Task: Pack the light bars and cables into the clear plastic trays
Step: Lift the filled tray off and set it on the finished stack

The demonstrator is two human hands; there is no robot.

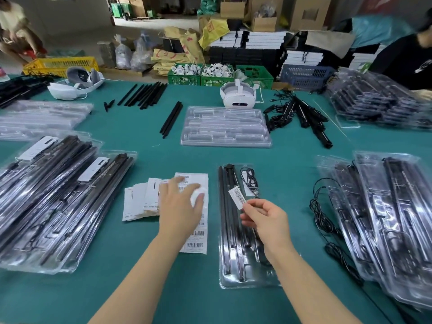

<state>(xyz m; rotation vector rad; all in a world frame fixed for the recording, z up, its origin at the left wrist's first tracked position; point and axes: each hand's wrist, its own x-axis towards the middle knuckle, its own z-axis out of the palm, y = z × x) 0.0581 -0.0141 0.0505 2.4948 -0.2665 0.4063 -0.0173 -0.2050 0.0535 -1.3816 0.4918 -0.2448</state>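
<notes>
Several filled clear plastic trays [58, 202] are lying stacked left, with more waiting far. Right hand [264, 220] is pinching a white barcode sticker [237, 197] over the near packed tray [243, 230]; left hand [181, 206] is resting flat, fingers released, on the white label sheet [195, 239].

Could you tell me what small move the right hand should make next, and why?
Probably lower the barcode sticker onto the filled tray beneath and press it down: the right hand pinches it just above the tray, while the left hand rests on the sticker sheet.
</notes>
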